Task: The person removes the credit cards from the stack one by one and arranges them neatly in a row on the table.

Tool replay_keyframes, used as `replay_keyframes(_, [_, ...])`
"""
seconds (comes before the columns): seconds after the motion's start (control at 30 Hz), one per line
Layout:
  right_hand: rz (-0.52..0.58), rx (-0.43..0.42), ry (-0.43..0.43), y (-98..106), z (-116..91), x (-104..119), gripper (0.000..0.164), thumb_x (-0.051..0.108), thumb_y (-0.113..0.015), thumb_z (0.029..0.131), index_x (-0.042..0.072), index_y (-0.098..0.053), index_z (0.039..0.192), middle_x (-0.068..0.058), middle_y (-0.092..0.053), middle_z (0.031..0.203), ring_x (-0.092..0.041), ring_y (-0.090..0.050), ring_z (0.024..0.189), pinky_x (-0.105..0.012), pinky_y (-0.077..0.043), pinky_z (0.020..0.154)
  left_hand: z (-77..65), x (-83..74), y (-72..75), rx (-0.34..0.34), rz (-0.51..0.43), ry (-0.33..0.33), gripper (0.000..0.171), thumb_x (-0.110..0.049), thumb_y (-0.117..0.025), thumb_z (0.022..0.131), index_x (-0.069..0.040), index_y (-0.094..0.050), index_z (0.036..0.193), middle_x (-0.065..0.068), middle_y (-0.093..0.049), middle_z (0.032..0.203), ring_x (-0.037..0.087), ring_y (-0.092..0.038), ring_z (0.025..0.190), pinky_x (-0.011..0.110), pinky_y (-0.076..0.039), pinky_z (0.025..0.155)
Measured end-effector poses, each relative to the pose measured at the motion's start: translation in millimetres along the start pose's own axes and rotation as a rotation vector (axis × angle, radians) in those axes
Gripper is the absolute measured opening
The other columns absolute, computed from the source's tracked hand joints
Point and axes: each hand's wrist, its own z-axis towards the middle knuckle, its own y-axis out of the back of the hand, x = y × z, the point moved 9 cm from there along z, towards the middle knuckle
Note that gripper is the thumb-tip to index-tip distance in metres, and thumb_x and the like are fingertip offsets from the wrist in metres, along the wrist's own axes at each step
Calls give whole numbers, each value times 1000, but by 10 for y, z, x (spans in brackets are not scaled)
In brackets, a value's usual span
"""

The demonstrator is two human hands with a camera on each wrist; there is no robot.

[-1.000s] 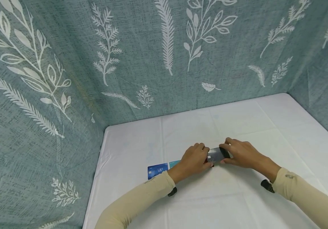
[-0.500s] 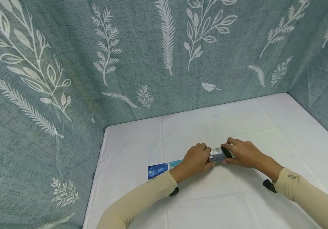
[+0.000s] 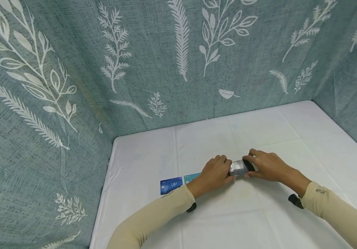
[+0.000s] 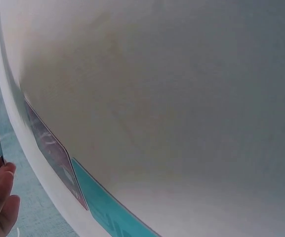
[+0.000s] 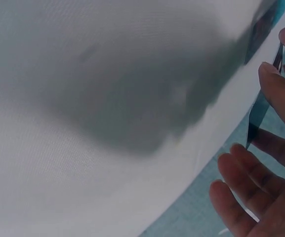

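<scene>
A dark grey card (image 3: 238,168) marked "VIP", with a black right end, is held up between my two hands. My left hand (image 3: 214,172) pinches its left edge between fingertips and thumb. At the black end, my right hand (image 3: 268,167) pinches it with the thumb below. The card shows nearly edge-on in the right wrist view, off the table. A dark reddish card (image 4: 56,148) lies flat on the table next to a teal card (image 4: 110,207), both partly hidden by my left hand and arm in the head view. Further left lies a blue "VIP" card (image 3: 171,185).
White cloth covers the table (image 3: 259,214). A green-grey curtain with white leaf prints (image 3: 147,79) hangs behind and beside it. The beige sleeves (image 3: 156,214) reach in from the front, with dark wrist-camera parts (image 3: 295,201) under the wrists.
Both hands have drifted slightly right with the grey card. The glare on its surface has changed. The cards on the table have stayed put.
</scene>
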Motion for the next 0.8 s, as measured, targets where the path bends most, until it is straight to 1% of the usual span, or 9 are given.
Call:
replay_keyframes(0.33, [22,10,-11,9,-16,-40,58,44,-87,74,8,-71,116,0,-61,95,-3,-46,67,-20,-36,50,37,-17,-11,-2,-13,2,46,-51,-70,90,-10,-69,112,-2,-64,95,10,-56,80,23,-46,66])
replay_keyframes(0.53, [8,17,-14,14,-23,-46,58,45,-87,74,8,-71,116,-1,-61,96,-3,-47,67,-20,-36,50,44,-30,-10,-6,-6,2,45,-51,-70,90,-11,-69,109,-2,-62,92,10,-54,78,23,-45,64])
replay_keyframes(0.8, [-1,18,-12,11,-28,-50,58,46,-86,74,8,-72,116,0,-61,95,-3,-46,66,-20,-36,49,54,-34,-21,7,-10,10,45,-51,-70,90,-11,-69,110,-2,-63,94,11,-56,79,23,-46,66])
